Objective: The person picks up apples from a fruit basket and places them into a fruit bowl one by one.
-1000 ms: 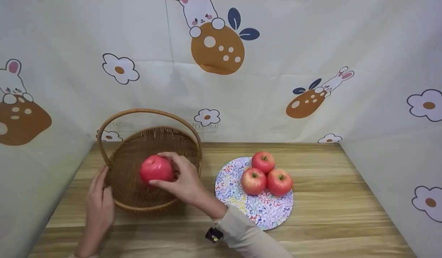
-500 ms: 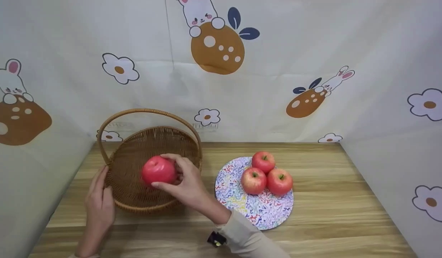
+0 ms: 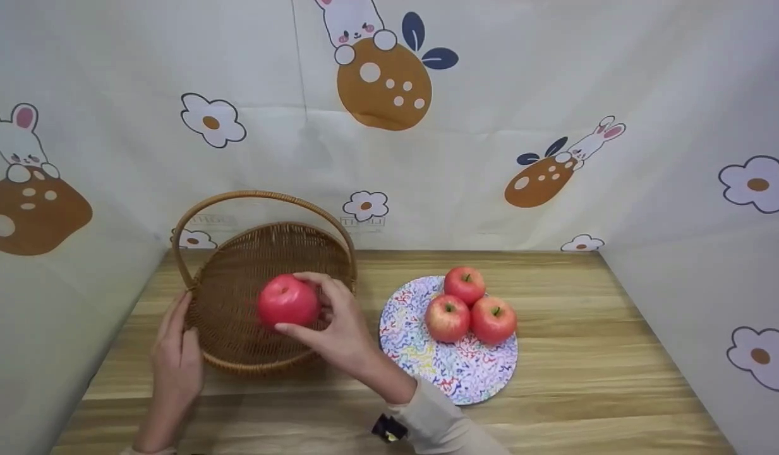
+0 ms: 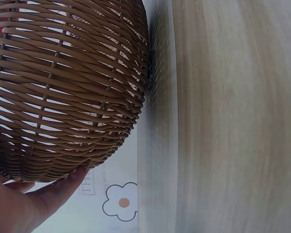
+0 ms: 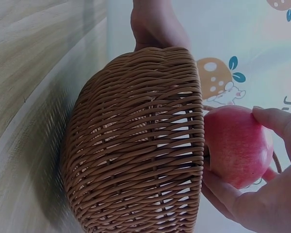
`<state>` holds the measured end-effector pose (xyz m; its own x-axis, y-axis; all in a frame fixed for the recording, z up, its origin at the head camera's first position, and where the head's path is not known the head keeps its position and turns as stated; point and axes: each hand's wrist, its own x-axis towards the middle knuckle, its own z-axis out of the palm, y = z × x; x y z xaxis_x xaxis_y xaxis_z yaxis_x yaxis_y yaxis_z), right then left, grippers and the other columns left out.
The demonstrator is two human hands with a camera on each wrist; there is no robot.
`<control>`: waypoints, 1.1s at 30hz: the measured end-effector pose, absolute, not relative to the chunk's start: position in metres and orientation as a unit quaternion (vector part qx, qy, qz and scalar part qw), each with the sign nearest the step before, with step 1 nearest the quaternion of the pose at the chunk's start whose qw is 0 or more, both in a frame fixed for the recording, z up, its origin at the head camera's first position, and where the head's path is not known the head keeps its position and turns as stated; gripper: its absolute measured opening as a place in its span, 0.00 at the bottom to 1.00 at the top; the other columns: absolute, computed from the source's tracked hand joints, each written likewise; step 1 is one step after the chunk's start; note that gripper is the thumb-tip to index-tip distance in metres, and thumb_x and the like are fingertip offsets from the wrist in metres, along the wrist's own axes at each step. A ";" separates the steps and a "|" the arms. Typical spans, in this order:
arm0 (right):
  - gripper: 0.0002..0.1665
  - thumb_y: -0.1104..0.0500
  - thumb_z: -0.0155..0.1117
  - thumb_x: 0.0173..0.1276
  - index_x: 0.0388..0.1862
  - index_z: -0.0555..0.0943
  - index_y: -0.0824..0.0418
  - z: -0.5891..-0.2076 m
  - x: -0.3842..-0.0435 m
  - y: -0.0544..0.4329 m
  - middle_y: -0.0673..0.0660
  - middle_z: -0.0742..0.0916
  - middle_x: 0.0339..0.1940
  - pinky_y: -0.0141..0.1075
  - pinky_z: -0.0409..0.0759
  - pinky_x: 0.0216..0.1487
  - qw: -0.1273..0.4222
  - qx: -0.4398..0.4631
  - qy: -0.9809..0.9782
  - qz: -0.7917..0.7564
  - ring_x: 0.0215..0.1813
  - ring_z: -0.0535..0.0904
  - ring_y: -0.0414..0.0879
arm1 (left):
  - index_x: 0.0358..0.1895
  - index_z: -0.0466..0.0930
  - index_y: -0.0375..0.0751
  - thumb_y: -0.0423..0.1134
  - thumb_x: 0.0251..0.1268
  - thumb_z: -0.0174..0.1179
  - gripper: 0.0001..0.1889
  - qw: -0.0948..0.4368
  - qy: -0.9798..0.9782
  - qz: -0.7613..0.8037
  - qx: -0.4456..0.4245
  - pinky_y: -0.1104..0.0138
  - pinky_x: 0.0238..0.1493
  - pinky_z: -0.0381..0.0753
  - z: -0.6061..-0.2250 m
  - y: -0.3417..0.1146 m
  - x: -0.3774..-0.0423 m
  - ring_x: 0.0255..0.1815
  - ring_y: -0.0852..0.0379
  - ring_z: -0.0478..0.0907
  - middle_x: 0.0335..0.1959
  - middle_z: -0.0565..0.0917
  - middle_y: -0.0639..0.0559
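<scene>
My right hand [image 3: 338,325] grips a pinkish-red apple [image 3: 288,301] between thumb and fingers, over the mouth of a brown wicker basket [image 3: 237,341]. A dimple shows on the apple's upper side. In the right wrist view, the apple [image 5: 236,145] is at the basket's rim, mostly outside its woven wall [image 5: 136,141]. My left hand [image 3: 177,357] rests against the basket's left side near the handle's base, fingers extended. The left wrist view shows that hand [image 4: 34,206] touching the woven wall [image 4: 63,92].
Right of the basket lies a round, flat, multicoloured patterned plate [image 3: 421,366]. Three red apples [image 3: 448,318] with stems sit close together on it. The basket's tall arched handle [image 3: 263,194] rises behind the held apple. Printed cloth walls [image 3: 465,189] enclose the wooden table [image 3: 591,354].
My right hand and the apple have shifted slightly to the right over the basket. The left hand, the basket and the apples on the plate look unmoved.
</scene>
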<state>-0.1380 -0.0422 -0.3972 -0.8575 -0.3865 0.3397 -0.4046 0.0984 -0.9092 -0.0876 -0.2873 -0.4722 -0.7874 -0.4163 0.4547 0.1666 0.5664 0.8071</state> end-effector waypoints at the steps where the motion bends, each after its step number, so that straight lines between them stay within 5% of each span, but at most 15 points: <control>1: 0.37 0.57 0.84 0.59 0.67 0.79 0.55 -0.397 -0.138 -0.041 0.58 0.81 0.62 0.31 0.85 0.55 0.010 0.267 -0.740 0.617 0.58 0.84 0.46 | 0.78 0.66 0.29 0.26 0.76 0.40 0.28 0.318 -0.826 -0.458 0.076 0.46 0.83 0.52 -0.472 -0.287 -0.088 0.81 0.28 0.58 0.81 0.63 0.29; 8: 0.37 0.58 0.85 0.58 0.67 0.80 0.55 -0.397 -0.134 -0.035 0.59 0.81 0.60 0.33 0.86 0.54 0.020 0.265 -0.732 0.627 0.57 0.85 0.47 | 0.78 0.66 0.28 0.26 0.76 0.41 0.28 0.334 -0.824 -0.454 0.065 0.58 0.81 0.54 -0.474 -0.287 -0.088 0.80 0.30 0.60 0.80 0.65 0.29; 16: 0.38 0.59 0.84 0.58 0.67 0.79 0.57 -0.394 -0.129 -0.027 0.58 0.82 0.62 0.35 0.86 0.55 0.023 0.266 -0.721 0.639 0.60 0.85 0.47 | 0.78 0.65 0.29 0.27 0.77 0.40 0.28 0.322 -0.824 -0.460 0.068 0.50 0.83 0.52 -0.474 -0.287 -0.088 0.80 0.29 0.59 0.80 0.64 0.29; 33: 0.37 0.61 0.83 0.60 0.68 0.78 0.60 -0.399 -0.118 -0.013 0.62 0.81 0.64 0.37 0.86 0.58 0.030 0.269 -0.699 0.662 0.61 0.85 0.51 | 0.78 0.66 0.29 0.26 0.76 0.40 0.28 0.328 -0.824 -0.458 0.064 0.51 0.83 0.53 -0.474 -0.288 -0.088 0.80 0.29 0.59 0.80 0.64 0.29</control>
<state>-0.1180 -0.0125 -0.3986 -0.8536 -0.3365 0.3977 -0.4155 -0.0207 -0.9094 -0.0881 -0.2878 -0.4741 -0.7763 -0.4068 0.4816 0.1946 0.5720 0.7969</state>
